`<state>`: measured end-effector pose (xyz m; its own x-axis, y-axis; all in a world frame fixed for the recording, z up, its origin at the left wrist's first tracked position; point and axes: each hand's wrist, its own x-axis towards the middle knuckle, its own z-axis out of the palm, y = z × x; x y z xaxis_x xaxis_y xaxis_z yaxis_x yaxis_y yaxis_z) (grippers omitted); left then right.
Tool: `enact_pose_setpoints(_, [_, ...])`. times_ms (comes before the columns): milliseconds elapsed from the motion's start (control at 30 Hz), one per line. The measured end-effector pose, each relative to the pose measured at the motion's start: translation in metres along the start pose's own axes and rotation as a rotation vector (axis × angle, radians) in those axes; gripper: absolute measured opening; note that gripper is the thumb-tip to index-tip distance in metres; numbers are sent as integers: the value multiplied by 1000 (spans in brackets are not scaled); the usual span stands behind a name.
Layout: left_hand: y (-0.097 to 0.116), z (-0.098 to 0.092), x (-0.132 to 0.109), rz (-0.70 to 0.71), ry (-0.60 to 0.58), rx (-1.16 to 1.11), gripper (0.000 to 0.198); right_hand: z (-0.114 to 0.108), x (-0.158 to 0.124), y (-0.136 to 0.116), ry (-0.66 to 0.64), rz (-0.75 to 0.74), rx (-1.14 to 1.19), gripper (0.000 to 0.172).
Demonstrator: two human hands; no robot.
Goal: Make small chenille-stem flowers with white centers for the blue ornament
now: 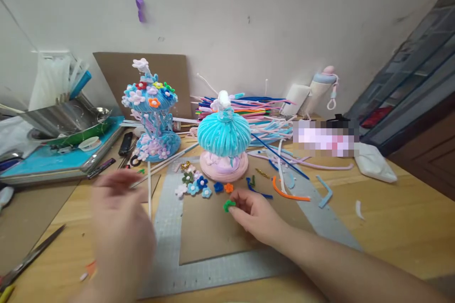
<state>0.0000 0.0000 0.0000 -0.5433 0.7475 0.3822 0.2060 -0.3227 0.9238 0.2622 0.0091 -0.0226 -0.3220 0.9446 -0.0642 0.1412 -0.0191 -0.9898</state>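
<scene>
My right hand (254,213) pinches a small green pipe-cleaner flower (229,205) above the brown cardboard (213,241). My left hand (124,227) is smeared by motion over the left of the table, so its fingers cannot be made out. A tiny green piece (141,171) shows just beyond it. Behind the right hand lie an orange flower (229,188), a dark blue flower (218,187) and a cluster of finished flowers (193,188). Farther back stands a turquoise pipe-cleaner dome (224,135) on a round pink base (223,170).
A flower-covered blue pipe-cleaner model (151,99) stands back left. Scissors (31,255) lie at the left edge. Bundled pipe cleaners (241,108) sit by the wall, with an orange strip (291,195) on the right. A steel bowl (67,116) rests on a blue folder (46,158).
</scene>
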Motion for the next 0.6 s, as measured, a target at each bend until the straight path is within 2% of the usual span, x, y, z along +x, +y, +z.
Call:
enact_pose_setpoints(67, [27,54,-38,-185,-319,-59,29,0,-1,-2,-25,13,62,6])
enact_pose_setpoints(100, [35,72,-54,-253,-435,-74,27,0,-2,-3,-46,27,98,7])
enact_pose_setpoints(167, [39,92,-74,-394,-544,-107,21,0,-3,-4,-95,60,169,10])
enact_pose_setpoints(267, [28,95,-78,-575,-626,-171,15,0,-2,-3,-133,80,249,14])
enact_pose_setpoints(333, [20,92,-73,-611,-627,-193,16,-1,-1,-1,-144,79,287,15])
enact_pose_setpoints(467, [16,89,-69,-554,-643,-148,14,0,-2,1,-179,75,289,17])
enact_pose_setpoints(600, [17,90,-70,-480,-667,-127,10,3,-5,1,-115,26,137,14])
